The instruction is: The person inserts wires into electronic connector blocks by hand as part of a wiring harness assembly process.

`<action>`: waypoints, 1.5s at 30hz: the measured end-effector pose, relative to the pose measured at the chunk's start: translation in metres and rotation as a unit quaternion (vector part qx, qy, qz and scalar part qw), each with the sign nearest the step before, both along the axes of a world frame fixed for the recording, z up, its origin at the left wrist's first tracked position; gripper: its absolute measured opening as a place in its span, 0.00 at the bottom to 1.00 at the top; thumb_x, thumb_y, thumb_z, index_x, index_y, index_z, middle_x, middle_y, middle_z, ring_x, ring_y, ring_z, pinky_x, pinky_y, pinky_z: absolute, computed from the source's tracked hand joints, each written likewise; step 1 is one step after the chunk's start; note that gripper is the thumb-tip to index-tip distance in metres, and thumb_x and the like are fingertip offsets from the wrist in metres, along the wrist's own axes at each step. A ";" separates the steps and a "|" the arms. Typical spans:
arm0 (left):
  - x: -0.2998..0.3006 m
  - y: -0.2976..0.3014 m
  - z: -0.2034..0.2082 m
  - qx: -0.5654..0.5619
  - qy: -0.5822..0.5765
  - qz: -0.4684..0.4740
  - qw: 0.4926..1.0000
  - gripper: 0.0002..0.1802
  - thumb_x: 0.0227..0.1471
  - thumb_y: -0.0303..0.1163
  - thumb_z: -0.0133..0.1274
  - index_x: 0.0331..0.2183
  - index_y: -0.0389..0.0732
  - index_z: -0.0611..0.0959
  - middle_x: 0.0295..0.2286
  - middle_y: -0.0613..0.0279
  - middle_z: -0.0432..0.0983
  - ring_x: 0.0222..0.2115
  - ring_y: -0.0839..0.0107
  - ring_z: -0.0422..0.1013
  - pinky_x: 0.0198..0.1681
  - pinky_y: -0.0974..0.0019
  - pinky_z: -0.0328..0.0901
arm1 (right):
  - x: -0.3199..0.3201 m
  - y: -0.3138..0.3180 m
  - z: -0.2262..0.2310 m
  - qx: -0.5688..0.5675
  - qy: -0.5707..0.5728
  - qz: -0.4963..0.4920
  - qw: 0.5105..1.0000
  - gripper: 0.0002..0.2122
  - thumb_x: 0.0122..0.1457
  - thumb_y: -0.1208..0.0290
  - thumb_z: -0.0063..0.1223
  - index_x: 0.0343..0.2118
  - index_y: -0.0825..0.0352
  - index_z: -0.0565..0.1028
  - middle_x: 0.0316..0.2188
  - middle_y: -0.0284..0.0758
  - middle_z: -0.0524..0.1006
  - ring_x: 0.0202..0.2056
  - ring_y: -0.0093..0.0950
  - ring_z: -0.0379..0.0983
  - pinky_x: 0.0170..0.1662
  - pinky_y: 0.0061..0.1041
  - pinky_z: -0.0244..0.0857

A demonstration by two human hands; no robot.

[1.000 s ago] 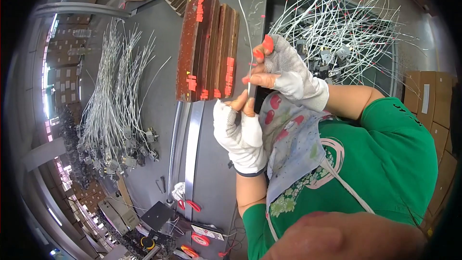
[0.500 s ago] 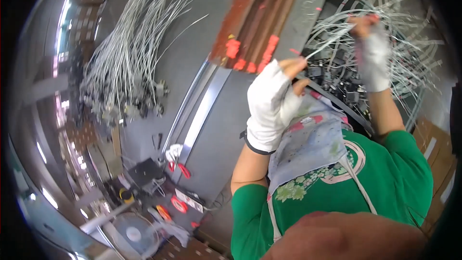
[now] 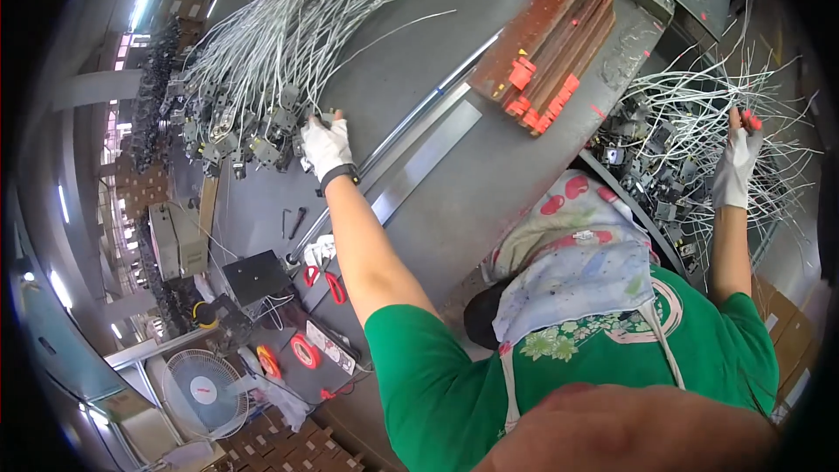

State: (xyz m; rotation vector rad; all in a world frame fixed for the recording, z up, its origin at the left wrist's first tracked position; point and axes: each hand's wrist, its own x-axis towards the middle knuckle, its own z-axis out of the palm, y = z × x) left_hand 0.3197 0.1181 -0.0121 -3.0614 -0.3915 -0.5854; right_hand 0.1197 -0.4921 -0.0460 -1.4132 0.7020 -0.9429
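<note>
My left hand, in a white fingerless glove with a dark wristband, reaches to the right edge of a pile of black connectors on the grey table. Its fingers are apart beside the connectors; the far fingertips are partly hidden. Long white cables fan out from that pile toward the far side. On the right, my gloved right hand pinches white cable above a bin of connectors and tangled cables. Something red covers a fingertip of that hand.
Brown stacked bars with red clips lie at the table's far right, beside long metal strips. Red-handled scissors, a black box, tape rolls and a fan are at the near left. Cartons stand at right.
My left hand has let go of the white cable and moved left to the connector pile. My right hand has shifted right and down among the cables. The head view has turned.
</note>
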 end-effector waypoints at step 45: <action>-0.239 -0.151 0.025 -0.191 -0.102 -0.264 0.940 0.14 0.30 0.13 0.53 0.25 0.40 0.73 0.31 0.53 0.68 0.30 0.60 0.67 0.29 0.61 0.62 | 0.031 0.223 0.121 0.238 0.066 0.650 0.719 0.24 0.51 0.56 0.54 0.46 0.68 0.67 0.31 0.33 0.76 0.18 0.14 0.62 0.19 0.13 0.54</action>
